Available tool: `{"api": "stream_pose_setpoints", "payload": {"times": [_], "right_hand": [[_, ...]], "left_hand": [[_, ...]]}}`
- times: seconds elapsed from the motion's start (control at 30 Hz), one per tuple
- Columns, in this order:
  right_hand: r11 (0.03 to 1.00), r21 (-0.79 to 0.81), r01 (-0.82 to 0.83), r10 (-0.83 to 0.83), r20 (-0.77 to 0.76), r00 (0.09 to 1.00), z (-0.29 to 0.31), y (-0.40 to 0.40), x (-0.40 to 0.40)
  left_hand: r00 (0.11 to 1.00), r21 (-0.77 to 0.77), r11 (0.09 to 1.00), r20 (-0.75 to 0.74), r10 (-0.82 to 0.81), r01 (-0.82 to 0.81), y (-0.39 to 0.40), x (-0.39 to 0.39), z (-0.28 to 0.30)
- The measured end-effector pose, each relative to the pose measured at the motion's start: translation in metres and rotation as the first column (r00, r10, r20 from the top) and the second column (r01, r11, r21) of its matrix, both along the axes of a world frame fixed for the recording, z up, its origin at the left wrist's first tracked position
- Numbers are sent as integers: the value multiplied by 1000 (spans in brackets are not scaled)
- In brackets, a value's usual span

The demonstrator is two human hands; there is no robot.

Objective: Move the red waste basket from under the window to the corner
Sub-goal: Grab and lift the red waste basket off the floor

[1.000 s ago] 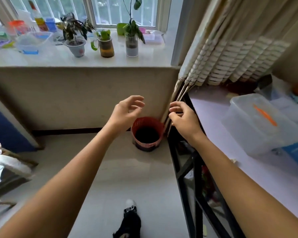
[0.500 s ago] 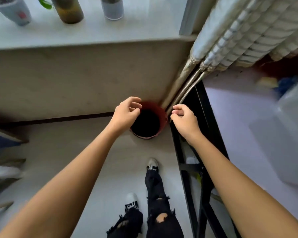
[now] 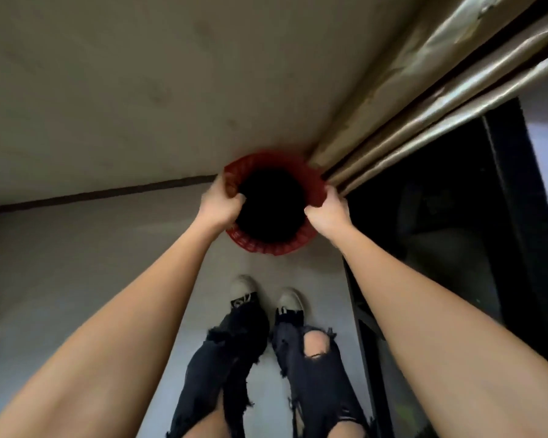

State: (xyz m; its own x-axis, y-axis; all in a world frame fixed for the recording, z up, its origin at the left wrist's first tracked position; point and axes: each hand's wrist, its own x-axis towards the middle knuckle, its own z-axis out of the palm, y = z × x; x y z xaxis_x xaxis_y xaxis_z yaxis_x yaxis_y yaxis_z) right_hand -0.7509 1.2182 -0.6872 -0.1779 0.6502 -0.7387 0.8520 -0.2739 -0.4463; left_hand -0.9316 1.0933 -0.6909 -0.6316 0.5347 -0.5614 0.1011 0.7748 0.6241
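red waste basket (image 3: 268, 246), dark inside, both hands gripping rim

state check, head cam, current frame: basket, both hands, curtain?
red waste basket: upright on floor against the wall, gripped at rim on both sides, dark inside
left hand: closed on basket's left rim
right hand: closed on basket's right rim
curtain: gathered, hanging beside the basket, touching its rim

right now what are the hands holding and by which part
Both grip the round red plastic waste basket by its top rim: the left hand on the left side, the right hand on the right side.
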Motion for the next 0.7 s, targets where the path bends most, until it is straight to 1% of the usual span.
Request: {"api": "stream_pose_setpoints", "payload": {"times": [0.07, 0.13, 0.2, 0.27, 0.37, 0.4, 0.47, 0.57, 0.63, 0.7], "right_hand": [[997, 44, 69, -73, 94, 993, -54, 14, -7], [984, 104, 145, -160, 146, 976, -110, 29, -11], [980, 132, 152, -173, 168, 971, -140, 39, -9], [981, 153, 122, -146, 156, 977, -167, 44, -6], [970, 197, 140, -156, 65, 986, -196, 47, 2], [966, 193, 172, -181, 31, 983, -203, 49, 4], [954, 147, 263, -261, -31, 965, -210, 52, 5], [912, -25, 408, -408, -123, 905, -217, 53, -3], [905, -101, 413, -424, -150, 893, -214, 49, -11], [913, -108, 394, -407, -155, 900, -200, 47, -18]], "left_hand": [[1000, -21, 1000, -16, 16, -17, 13, -22, -55], [999, -23, 999, -37, 25, -26, 24, -45, -110], [995, -94, 996, -99, -13, 4, 25, -64, -143], [988, -146, 987, -131, -85, 65, 25, -77, -175], [981, -163, 972, -63, -182, 170, 26, -80, -208], [978, -169, 967, -54, -201, 189, 26, -80, -214], [967, -182, 959, -95, -236, 216, 25, -80, -221], [944, -191, 946, -156, -292, 261, 24, -82, -224], [937, -163, 944, -153, -313, 288, 24, -78, -216], [942, -135, 951, -156, -296, 277, 21, -74, -201]]}}
